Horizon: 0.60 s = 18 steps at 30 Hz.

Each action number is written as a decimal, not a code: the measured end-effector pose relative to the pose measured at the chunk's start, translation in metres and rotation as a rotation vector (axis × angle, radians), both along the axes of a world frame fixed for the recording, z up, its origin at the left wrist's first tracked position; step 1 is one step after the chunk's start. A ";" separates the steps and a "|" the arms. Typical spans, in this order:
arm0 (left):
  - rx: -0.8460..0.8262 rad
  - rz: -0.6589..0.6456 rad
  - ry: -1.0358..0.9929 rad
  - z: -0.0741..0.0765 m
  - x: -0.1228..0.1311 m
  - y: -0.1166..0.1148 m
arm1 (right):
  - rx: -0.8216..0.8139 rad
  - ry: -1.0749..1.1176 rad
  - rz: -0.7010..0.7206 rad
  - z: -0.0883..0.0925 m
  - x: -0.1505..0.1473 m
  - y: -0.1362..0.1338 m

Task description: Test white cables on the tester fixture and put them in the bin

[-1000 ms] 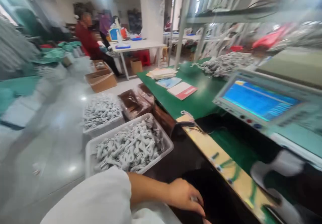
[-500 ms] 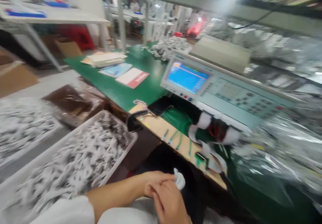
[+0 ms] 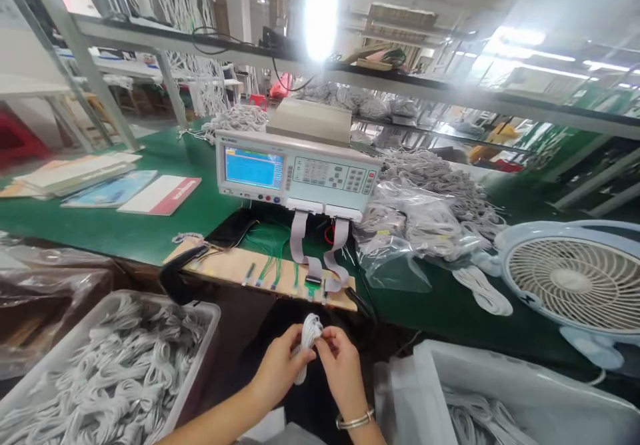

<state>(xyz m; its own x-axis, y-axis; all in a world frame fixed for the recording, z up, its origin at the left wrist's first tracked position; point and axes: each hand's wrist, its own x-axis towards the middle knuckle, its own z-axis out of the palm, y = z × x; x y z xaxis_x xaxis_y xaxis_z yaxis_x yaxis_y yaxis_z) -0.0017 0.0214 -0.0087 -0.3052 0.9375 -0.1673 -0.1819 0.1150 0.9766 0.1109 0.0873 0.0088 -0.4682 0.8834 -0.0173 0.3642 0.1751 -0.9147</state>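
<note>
Down at the near left, below the surface's front edge, a plastic bin [image 3: 203, 328] sits heaped with white coiled cables. On the green surface [image 3: 150, 228], toward its left edge, lie flat papers [image 3: 160, 195]. At the front edge, near the middle, rests a wooden test board [image 3: 235, 268] with green wires, and grey ribbon leads run up from it to a tester [image 3: 295, 173] with a lit blue screen.

Just below that board, I see both hands meet in front of the body. My left hand [image 3: 277, 368] has its fingers [image 3: 300, 352] closed round a small cable coil [image 3: 309, 338], white and loosely wound, held upright. My right hand [image 3: 340, 365], with a bracelet at the wrist, has its fingertips pinched on the coil's upper turns; which end it grips I cannot tell.

I judge the handling goes best with the left hand keeping the loops gathered while the right works only one end free, so the coil does not spring apart.

Further right lie bagged cable bundles [image 3: 415, 222], then a pale fan [image 3: 570, 282] lying face up near the right edge, and a second bin [image 3: 525, 392] below.
</note>
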 end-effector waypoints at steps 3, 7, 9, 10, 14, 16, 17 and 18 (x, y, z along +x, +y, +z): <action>-0.003 0.033 -0.191 0.000 0.004 0.003 | 0.062 0.011 -0.072 -0.008 0.001 -0.005; -0.100 0.042 -0.446 0.009 0.004 0.008 | -0.054 0.073 0.043 -0.004 0.002 -0.007; -0.107 0.042 -0.423 0.013 0.004 0.012 | -0.099 0.069 0.180 0.003 0.001 -0.005; -0.100 0.036 -0.381 0.013 0.003 0.014 | -0.071 0.039 0.223 0.005 0.001 -0.004; -0.134 -0.027 -0.234 0.007 0.001 0.025 | 0.079 -0.060 0.116 0.005 0.001 0.003; -0.141 -0.042 -0.099 0.006 -0.002 0.028 | 0.018 -0.050 0.057 0.002 0.000 0.010; -0.115 -0.033 0.021 0.006 -0.004 0.028 | -0.033 -0.037 0.051 0.001 -0.001 0.013; -0.076 -0.007 0.159 0.006 -0.007 0.028 | -0.086 -0.021 0.052 0.001 -0.002 0.017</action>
<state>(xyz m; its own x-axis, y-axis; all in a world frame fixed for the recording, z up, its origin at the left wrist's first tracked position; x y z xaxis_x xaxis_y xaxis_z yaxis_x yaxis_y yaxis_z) -0.0083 0.0498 -0.0022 -0.3268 0.9261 -0.1884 -0.0252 0.1908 0.9813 0.1094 0.1044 0.0096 -0.5125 0.8526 -0.1023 0.3763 0.1159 -0.9192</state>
